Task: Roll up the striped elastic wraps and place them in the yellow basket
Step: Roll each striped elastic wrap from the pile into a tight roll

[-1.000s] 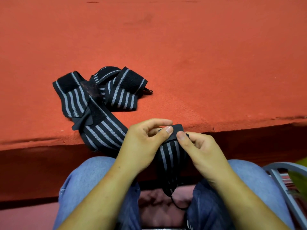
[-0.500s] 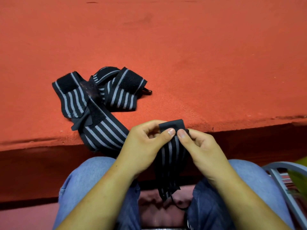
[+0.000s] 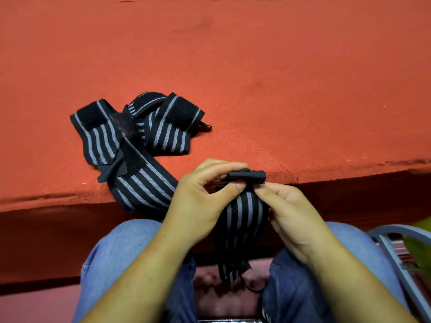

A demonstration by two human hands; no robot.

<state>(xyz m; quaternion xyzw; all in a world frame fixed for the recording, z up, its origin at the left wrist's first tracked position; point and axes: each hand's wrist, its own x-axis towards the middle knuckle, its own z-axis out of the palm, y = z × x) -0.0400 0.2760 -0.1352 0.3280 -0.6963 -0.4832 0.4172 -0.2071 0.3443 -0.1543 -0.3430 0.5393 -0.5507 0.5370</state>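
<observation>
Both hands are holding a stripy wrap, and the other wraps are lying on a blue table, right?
Not quite. In the head view the left hand and right hand do hold the stripy wrap, but the other wraps lie on a red surface, not a blue one.

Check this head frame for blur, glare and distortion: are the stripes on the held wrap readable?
Head view: soft even light, no glare; stripes on the wrap between left hand and right hand are sharp; the table edge looks slightly bowed, likely wide-angle; the green thing at the right border is blurred.
</observation>
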